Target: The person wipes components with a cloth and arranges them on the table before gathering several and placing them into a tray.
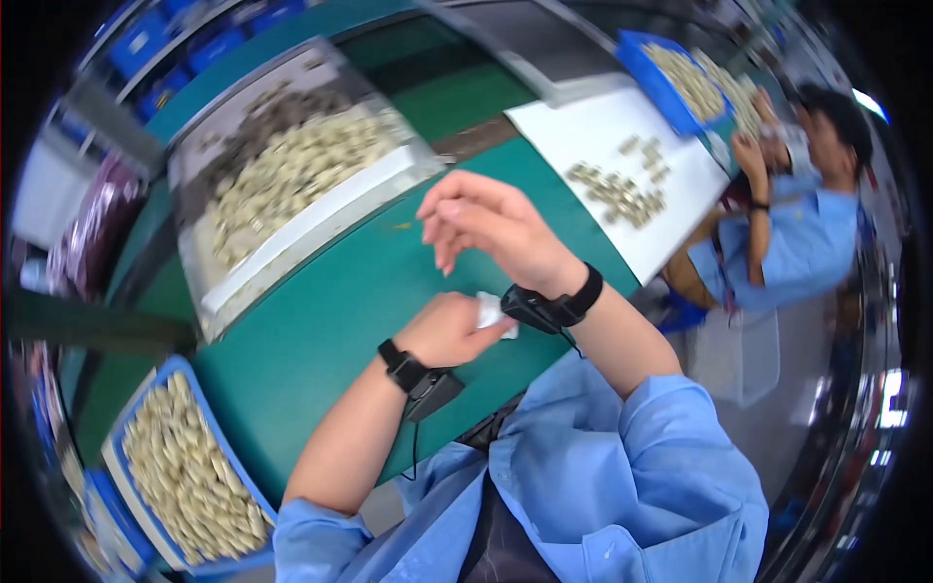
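Low over the green tabletop (292,361), my left hand (439,328) is closed around a small, crumpled white piece (489,310). Whether that piece is paper or cloth cannot be told. Part of it sticks out beside the thumb. My right hand (513,236) hovers just above and beyond the left one, fingers loosely bent and apart, with nothing seen in it. Each wrist wears a black strap with a small black device.
A shallow tray (321,216) of small pale-and-dark pieces lies ahead left. Blue bins (178,361) (637,60) hold more pale pieces. Several small pieces (622,189) lie on a white sheet (554,124). A co-worker in blue (807,228) sits at the right, handling pieces.
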{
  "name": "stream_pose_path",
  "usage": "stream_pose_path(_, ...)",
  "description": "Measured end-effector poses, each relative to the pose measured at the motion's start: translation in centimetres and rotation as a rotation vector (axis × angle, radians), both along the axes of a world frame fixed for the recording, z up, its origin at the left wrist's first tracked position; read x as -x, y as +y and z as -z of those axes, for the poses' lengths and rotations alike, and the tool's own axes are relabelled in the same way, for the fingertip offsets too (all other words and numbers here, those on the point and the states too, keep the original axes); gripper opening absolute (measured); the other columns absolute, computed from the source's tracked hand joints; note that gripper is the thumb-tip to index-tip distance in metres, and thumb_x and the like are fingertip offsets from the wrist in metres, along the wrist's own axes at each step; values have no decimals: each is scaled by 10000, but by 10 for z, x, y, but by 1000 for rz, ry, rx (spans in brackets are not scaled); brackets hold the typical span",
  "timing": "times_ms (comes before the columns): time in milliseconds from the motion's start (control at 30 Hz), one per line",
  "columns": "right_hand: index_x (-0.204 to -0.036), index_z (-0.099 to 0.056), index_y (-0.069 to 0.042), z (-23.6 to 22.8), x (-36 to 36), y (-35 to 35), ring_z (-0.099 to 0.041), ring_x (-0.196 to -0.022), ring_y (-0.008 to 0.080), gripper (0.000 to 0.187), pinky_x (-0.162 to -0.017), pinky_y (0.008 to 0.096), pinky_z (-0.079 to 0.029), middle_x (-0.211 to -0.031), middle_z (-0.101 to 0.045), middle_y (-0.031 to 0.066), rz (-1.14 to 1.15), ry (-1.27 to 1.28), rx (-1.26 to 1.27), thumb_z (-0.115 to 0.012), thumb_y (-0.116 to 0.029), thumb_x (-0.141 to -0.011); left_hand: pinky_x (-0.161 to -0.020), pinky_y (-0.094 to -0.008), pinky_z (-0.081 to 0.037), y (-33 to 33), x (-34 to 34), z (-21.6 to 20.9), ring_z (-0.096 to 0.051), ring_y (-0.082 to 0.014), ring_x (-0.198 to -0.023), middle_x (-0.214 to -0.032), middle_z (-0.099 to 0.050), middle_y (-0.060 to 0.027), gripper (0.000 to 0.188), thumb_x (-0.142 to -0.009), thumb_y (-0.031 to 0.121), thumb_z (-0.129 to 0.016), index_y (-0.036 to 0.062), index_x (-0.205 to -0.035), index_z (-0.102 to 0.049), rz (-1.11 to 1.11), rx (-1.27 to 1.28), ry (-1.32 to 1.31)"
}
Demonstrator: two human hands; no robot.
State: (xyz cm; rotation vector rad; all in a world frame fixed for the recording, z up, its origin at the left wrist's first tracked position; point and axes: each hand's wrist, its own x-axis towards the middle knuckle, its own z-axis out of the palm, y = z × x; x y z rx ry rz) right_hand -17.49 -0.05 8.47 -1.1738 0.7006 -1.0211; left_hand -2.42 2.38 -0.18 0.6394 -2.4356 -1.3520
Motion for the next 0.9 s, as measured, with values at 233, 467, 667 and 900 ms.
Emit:
stream_pose_path(233,-1085,-587,-16,17,65,44,-629,-781,126,198,-691,276,-525,-941,-637,64,255,126,83,-568,-178,-973,-599,-357,-485,11,9,-10,-638,-262,-644,-731,-665,-112,239,-957,259,-599,62,-871,-702,-67,-118,26)
stream_pose_path(467,-1180,-567,-30,18,147,73,-604,-966,235,456,-864,348,-484,-1056,-609,116,792,1073,638,-746,-205,-799,-621,-305,-479,9,5,-12,-616,-183,-641,-743,-670,-66,222,-967,226,-594,50,-910,-716,-84,-118,-28)
stream_pose_path(667,-1266,-534,-96,20,230,73,-561,-1049,338,661,-930,408,-453,-1160,-574,147,787,1619,689,-788,-322,-699,-593,-301,-464,7,7,-14,-599,-174,-615,-701,-648,-61,232,-968,232,-593,48,-907,-720,-80,-99,-6)
stream_pose_path(900,-1295,-518,-159,41,250,42,-567,-1033,324,689,-885,409,-460,-1143,-569,127,584,1697,668,-763,-423,-708,-580,-302,-459,9,8,-11,-594,-181,-600,-689,-638,-68,239,-966,242,-593,48,-907,-719,-92,-87,18)
